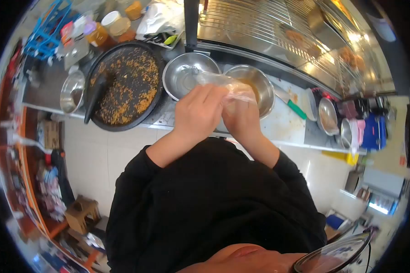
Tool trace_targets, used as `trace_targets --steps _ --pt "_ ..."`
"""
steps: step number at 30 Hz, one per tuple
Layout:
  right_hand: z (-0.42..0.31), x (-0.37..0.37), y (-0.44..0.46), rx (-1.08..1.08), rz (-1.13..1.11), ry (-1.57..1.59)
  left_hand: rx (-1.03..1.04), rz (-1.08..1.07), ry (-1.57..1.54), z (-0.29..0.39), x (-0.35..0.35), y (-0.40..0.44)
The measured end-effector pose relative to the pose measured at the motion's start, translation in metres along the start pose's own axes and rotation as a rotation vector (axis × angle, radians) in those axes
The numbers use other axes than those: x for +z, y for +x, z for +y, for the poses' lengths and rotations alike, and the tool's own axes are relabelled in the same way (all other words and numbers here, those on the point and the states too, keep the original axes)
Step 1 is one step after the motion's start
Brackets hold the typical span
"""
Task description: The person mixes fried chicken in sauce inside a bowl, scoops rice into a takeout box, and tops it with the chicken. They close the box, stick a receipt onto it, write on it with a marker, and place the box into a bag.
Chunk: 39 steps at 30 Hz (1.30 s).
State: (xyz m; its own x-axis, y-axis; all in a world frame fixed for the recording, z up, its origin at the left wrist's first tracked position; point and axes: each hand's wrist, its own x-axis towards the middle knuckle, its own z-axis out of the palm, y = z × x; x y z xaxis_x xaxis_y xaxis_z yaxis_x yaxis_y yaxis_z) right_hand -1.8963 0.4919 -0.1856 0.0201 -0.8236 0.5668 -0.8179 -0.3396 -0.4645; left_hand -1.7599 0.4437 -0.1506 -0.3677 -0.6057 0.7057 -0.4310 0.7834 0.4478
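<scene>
Pinching clear plastic (237, 92) with the left hand (199, 111), at upper centre of the frame; touching it with the right hand (243, 120) too (cannot tell how closed at the fingers). Stretched left to right, just above both, over steel bowls (170, 83).

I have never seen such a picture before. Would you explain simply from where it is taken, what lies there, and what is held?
No robot is here, only a person working bare-handed. The picture comes from a camera worn on that person's head, looking forward and down. The left hand grips thin clear plastic, perhaps a bag or glove, at the right hand's fingers; how the right hand holds it is unclear. On the counter are metal bowls, a dark round pan with brown bits, and a green-handled knife.
</scene>
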Motion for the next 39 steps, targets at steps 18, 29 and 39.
trace_targets --steps 18,29,39 --pt "0.041 0.010 0.038 0.633 -0.076 1.975 -0.112 -0.082 -0.027 0.025 0.051 -0.038" --pt "0.052 0.035 0.031 0.689 0.095 1.428 -0.268 -0.418 -0.573 -0.014 0.033 -0.051" --pt "0.019 0.042 0.035 0.548 0.173 1.640 -0.296 -0.561 -0.679 -0.029 0.017 -0.049"
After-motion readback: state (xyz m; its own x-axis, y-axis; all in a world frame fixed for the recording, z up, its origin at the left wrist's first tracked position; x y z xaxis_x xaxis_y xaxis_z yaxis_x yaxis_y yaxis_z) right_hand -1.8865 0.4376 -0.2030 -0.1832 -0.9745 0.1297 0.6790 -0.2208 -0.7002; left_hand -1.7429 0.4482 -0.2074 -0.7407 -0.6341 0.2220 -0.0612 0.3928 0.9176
